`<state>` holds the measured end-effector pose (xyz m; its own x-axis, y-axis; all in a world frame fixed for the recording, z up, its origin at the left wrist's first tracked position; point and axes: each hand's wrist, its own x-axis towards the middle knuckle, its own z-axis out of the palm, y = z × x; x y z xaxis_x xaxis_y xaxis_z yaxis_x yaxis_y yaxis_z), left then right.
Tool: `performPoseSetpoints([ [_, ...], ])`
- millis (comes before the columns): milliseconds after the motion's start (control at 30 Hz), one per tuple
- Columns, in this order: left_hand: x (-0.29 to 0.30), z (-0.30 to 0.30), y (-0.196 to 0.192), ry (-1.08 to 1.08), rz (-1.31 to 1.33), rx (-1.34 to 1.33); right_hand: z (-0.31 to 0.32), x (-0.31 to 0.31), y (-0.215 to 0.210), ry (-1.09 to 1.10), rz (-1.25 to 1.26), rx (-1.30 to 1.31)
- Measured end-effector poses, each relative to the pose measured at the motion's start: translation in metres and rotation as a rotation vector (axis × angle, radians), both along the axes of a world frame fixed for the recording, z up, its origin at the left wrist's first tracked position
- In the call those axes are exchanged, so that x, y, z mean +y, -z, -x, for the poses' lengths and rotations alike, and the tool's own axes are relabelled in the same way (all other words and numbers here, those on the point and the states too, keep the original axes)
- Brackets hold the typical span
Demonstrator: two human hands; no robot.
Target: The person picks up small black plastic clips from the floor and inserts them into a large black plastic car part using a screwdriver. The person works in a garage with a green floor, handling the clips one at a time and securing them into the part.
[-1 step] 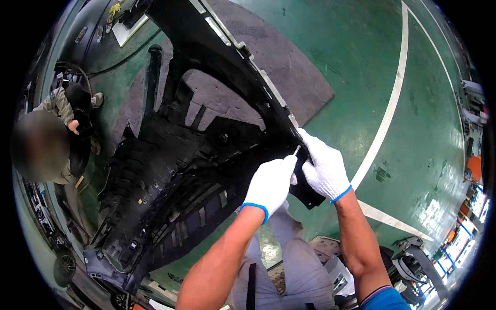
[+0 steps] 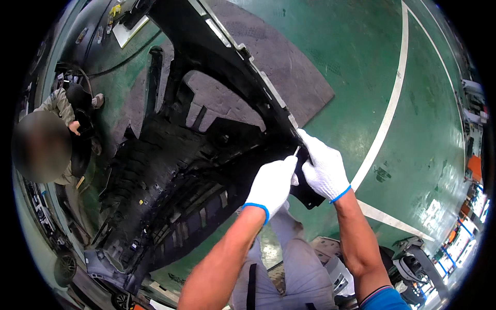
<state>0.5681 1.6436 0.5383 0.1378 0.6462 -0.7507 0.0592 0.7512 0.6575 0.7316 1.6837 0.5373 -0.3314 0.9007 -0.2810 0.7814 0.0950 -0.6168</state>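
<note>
A large black car bumper (image 2: 160, 137) stretches from the upper middle to the lower left, its ribbed inner side facing me. White knit gloves with blue cuffs cover both my hands. My left hand (image 2: 271, 183) is closed around a thin tool whose slim metal shaft (image 2: 296, 150) pokes out past the thumb; its handle is hidden in the fist, so its exact kind is unclear. The shaft points at the bumper's near right corner. My right hand (image 2: 326, 168) grips that corner's edge, thumb on the near side, fingers partly hidden.
Beneath the bumper lies a grey mat (image 2: 289, 67) on the green floor (image 2: 356, 51) with white lines (image 2: 387, 113). A co-worker (image 2: 62, 111) crouches at the left. A white board (image 2: 129, 32) is at the upper left. Dark equipment (image 2: 418, 263) stands at the lower right.
My left hand and forearm have shifted very slightly to the right. My right hand keeps its place on the bumper's edge.
</note>
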Motion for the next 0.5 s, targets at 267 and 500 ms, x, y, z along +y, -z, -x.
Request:
performPoseSetpoints([
  [267,-0.105,0.01,0.074,0.004,0.552,0.136,0.024,0.009,-0.032,-0.123,-0.201,0.1],
  [500,-0.07,0.035,0.021,-0.074,0.019,0.2,0.028,0.021,-0.013,-0.119,-0.255,0.114],
])
